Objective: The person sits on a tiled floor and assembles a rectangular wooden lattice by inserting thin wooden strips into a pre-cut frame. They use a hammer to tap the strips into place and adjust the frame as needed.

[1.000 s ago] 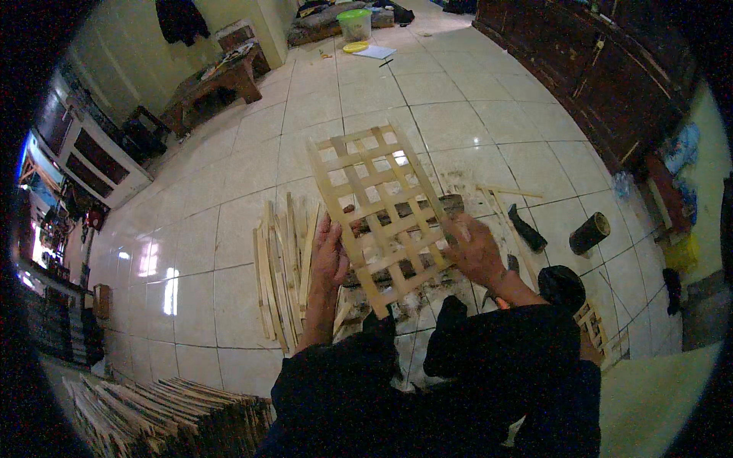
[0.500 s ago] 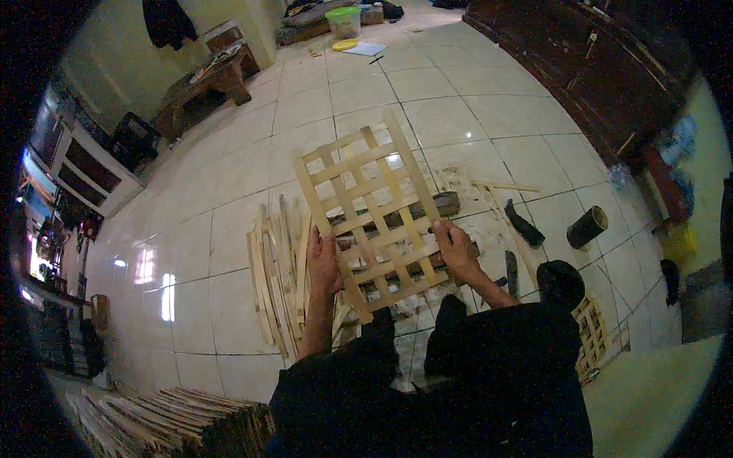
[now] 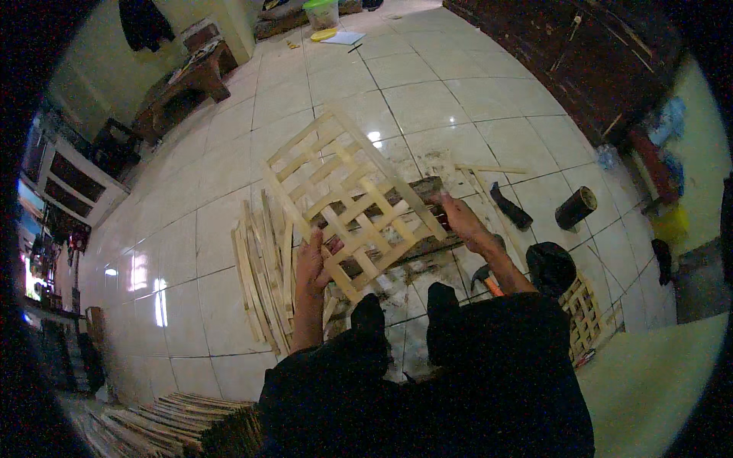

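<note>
Pale wooden slats make up the lattice panel (image 3: pixel 347 195) that the person holds up over the white tiled floor (image 3: pixel 427 99), tilted so its far corner points toward eleven o'clock. The left hand (image 3: pixel 313 263) grips the panel's near corner at about seven o'clock of it, fingers curled shut around a slat and the forearm running straight up from the dark-sleeved body. The right hand (image 3: pixel 458 217) closes on the panel's edge at about four o'clock, wrist bent inward and the forearm angling in from the lower right. Under the panel a dark wooden block (image 3: pixel 397 202) lies on the tiles. A bundle of loose slats (image 3: pixel 263 267) lies just beside the left hand, at its nine o'clock. At three o'clock from the right hand sit a dark flat tool (image 3: pixel 510 206) and a dark cylinder (image 3: pixel 575 208), close to each other. A hammer (image 3: pixel 485 276) shows by the right forearm. A smaller lattice (image 3: pixel 584 313) rests at five o'clock, and a stack of slats (image 3: pixel 175 424) fills the floor at eight o'clock.
</note>
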### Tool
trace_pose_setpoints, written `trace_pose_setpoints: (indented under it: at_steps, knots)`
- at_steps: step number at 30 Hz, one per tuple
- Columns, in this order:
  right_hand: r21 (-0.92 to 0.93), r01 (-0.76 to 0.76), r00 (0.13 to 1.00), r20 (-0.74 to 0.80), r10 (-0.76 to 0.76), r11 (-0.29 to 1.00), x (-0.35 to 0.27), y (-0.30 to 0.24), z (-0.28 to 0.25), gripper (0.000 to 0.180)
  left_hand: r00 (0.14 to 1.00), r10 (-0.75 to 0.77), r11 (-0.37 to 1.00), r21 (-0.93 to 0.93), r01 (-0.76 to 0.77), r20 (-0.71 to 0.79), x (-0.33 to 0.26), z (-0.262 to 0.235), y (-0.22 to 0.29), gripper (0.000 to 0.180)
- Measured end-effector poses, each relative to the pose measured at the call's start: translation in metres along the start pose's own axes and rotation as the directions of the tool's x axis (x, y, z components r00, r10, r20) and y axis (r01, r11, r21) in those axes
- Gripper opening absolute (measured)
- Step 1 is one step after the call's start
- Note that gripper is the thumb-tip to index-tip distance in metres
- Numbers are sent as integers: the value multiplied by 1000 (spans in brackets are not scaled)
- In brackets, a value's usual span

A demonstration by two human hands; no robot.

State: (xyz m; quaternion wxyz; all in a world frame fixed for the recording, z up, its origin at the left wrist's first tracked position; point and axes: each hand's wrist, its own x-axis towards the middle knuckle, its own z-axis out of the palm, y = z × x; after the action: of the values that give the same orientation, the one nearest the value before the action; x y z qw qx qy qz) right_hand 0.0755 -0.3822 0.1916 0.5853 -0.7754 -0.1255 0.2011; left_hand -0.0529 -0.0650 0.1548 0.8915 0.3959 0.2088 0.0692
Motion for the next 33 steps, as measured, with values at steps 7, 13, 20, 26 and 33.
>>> trace_pose_setpoints:
  at_steps: [7,13,20,26,33]
  knots:
    - [-48,117,991,-64,-120,992,-11,-19,6,43,995,-15,1000,-22,13,-98,-7,5,9,42]
    - [-271,142,957,-207,-201,952,-8,-29,15,37,999,-34,999,-1,34,-40,-6,3,17,38]
    - [-605,440,717,-208,-666,664,-20,-73,45,16,994,89,996,-6,-90,-66,-16,16,17,41]
    - [-739,593,650,207,-731,318,-4,-71,95,17,978,203,979,-10,-203,-52,-31,69,10,38]
    - [-842,434,748,138,-649,321,-4,-81,114,22,925,379,911,168,-377,21,-40,70,5,34]
